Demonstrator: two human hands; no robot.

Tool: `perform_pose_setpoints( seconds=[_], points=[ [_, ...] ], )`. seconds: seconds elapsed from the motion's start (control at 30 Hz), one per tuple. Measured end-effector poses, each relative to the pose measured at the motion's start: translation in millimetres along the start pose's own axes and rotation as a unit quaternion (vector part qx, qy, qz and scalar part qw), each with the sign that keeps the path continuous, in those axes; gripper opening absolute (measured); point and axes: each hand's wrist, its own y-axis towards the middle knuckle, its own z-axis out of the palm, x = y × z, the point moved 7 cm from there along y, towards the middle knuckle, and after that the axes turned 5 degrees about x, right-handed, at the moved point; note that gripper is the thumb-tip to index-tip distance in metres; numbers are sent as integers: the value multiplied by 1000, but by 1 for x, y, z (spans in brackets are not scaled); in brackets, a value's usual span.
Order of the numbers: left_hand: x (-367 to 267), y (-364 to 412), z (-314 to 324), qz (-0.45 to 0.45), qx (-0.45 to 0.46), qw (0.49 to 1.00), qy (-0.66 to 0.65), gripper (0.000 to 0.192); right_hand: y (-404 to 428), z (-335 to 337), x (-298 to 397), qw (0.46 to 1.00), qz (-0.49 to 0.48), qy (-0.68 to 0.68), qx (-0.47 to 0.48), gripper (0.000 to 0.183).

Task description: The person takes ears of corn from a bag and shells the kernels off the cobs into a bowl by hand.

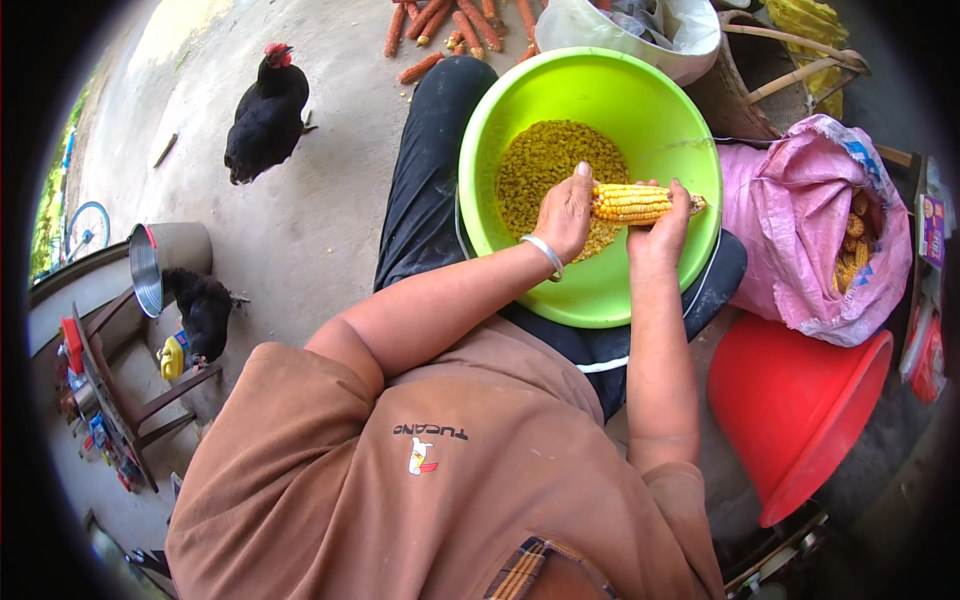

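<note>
A green plastic basin [540, 82] rests on my lap, with loose yellow corn kernels [559, 150] spread in its bottom. Over it, an ear of corn [632, 204] lies roughly level between my two hands. My left hand [568, 214], with a silver bracelet at the wrist, grips the ear's left end, thumb pointing up. My right hand [661, 225] closes round its right end near the brown tip. Most of the ear's visible side is still covered in kernels. To the right stands a pink woven sack [787, 217] whose open mouth shows more corn ears [855, 240].
Bare reddish corncobs [469, 30] lie on the floor beyond my knee. One black chicken [268, 112] stands at the left, another [204, 311] beside a metal bucket [176, 259]. A red plastic tub [787, 405] lies tilted at the right, below the sack; a white bag [622, 37] is behind the basin.
</note>
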Motion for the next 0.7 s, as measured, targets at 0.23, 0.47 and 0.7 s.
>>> perform_pose_setpoints(
  seconds=[0.23, 0.47, 0.7],
  points=[
    [-35, -14, 7, 108, -21, 976, 185, 50, 3, 5, -1, 1000, 14, -10, 16, 34],
    [-32, -14, 4, 147, -57, 973, 167, 43, 3, 9, 3, 999, -6, -18, 49, 28],
    [-9, -2, 5, 54, 12, 997, 56, 52, 8, -1, 4, 999, -5, 17, 29, 28]
  ],
)
